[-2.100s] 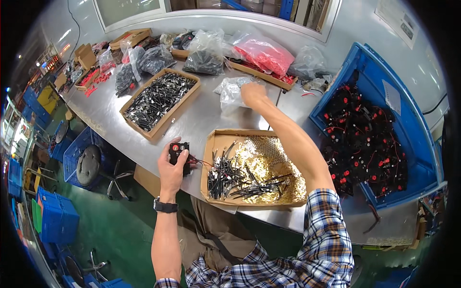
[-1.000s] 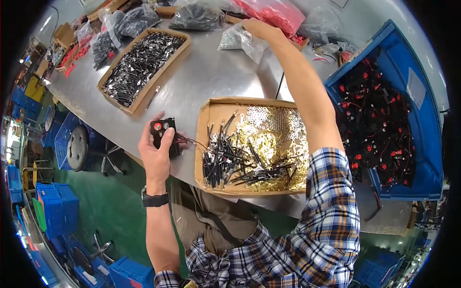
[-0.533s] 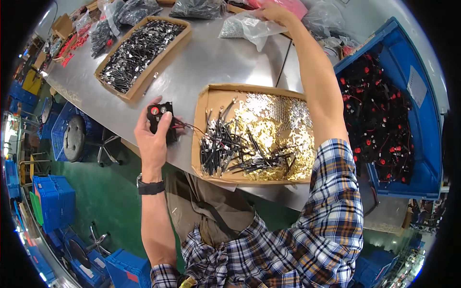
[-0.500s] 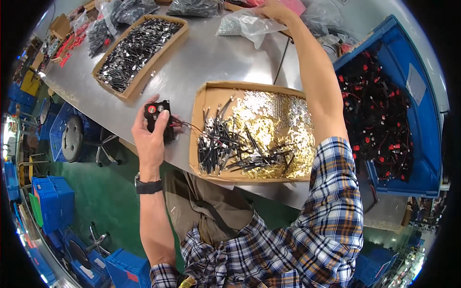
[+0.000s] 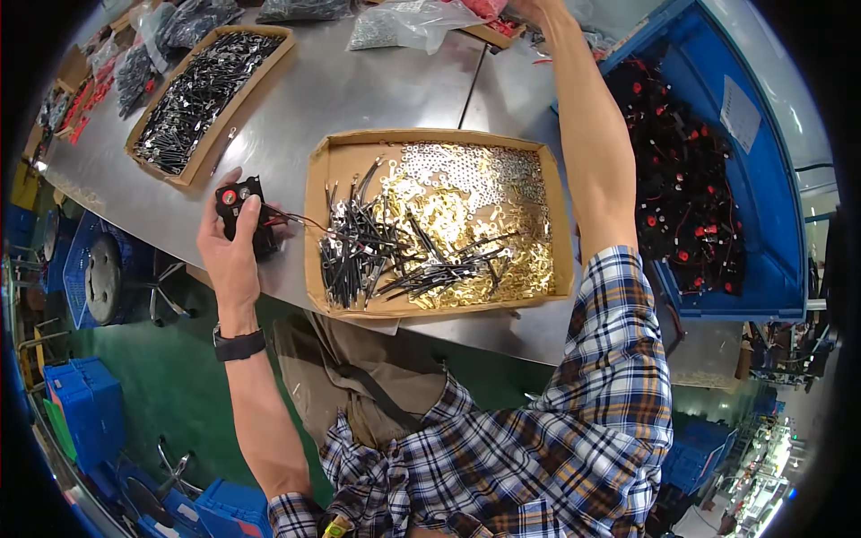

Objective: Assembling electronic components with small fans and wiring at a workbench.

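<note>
A metal-topped table (image 5: 368, 90) stands over a green floor (image 5: 197, 386). Above its near left edge is a black block (image 5: 235, 206) with one red and one silver round terminal on its face. The left hand (image 5: 231, 260) holds it, thumb and fingers clamped on it from opposite sides. Thin red and dark wires (image 5: 298, 218) run from the block toward the left wall of a cardboard tray (image 5: 345, 166) just beside it. In this tray, black leads (image 5: 354, 251) lie mostly at the left, gold-coloured pieces (image 5: 421, 202) and silver rings (image 5: 475, 179) toward the right.

Farther left is a second tray (image 5: 238, 103), heaped with black leads. Near the upper edge lies a clear bag (image 5: 377, 31) of small grey parts. The right hand (image 5: 535, 9) is at that edge, near a red bag (image 5: 484, 7); its fingers are cut off, so I cannot tell whether they are apart or together. At the right, a tilted blue crate (image 5: 780, 269) holds black units (image 5: 691, 197) with red parts.
</note>
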`<control>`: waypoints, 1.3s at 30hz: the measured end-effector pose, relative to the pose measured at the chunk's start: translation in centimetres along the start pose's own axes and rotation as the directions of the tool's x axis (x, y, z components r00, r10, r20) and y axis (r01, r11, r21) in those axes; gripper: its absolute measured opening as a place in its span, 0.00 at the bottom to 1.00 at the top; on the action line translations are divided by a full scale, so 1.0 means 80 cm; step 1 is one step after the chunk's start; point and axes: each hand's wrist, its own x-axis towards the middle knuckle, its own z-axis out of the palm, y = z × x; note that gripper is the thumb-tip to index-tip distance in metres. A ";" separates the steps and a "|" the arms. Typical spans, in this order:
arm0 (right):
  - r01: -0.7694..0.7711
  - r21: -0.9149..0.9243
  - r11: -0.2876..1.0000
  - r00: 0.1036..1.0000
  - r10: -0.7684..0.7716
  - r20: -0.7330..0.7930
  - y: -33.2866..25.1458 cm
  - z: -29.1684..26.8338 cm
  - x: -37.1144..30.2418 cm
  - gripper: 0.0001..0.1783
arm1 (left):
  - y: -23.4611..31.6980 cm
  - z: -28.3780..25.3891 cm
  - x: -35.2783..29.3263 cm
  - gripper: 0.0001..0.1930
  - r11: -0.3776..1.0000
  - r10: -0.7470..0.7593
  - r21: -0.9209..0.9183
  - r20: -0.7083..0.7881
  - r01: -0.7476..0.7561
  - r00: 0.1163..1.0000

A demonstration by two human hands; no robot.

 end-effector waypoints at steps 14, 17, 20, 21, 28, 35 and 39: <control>-0.191 -0.317 0.929 0.905 0.292 0.309 -0.041 0.070 -0.294 0.18 | 0.000 -0.006 0.002 0.21 0.999 0.033 -0.011 0.031 -0.033 0.999; -0.427 -0.241 0.872 0.770 0.490 0.409 -0.026 0.063 -0.320 0.17 | -0.004 0.000 0.004 0.21 0.999 0.040 0.001 0.035 -0.040 0.999; -0.380 -0.405 0.831 0.753 0.533 0.386 -0.013 0.083 -0.334 0.16 | -0.004 -0.004 0.002 0.21 0.999 0.037 -0.015 0.030 -0.037 0.999; -0.376 -0.427 0.822 0.727 0.547 0.414 -0.009 0.089 -0.335 0.16 | -0.003 -0.003 0.001 0.21 0.998 0.027 -0.053 0.043 -0.025 0.999; -0.206 -0.561 0.802 0.666 0.535 0.519 0.035 0.183 -0.332 0.19 | 0.001 0.006 -0.001 0.18 0.998 0.034 -0.054 0.032 -0.032 0.999; 0.498 -0.813 0.300 0.738 0.345 0.580 0.059 0.247 -0.343 0.16 | -0.001 -0.004 0.001 0.19 0.998 0.023 -0.056 0.037 -0.021 0.999; 0.533 -0.801 0.271 0.704 0.382 0.598 0.046 0.247 -0.354 0.16 | -0.002 -0.003 -0.001 0.19 0.997 0.040 -0.070 0.035 -0.038 0.999</control>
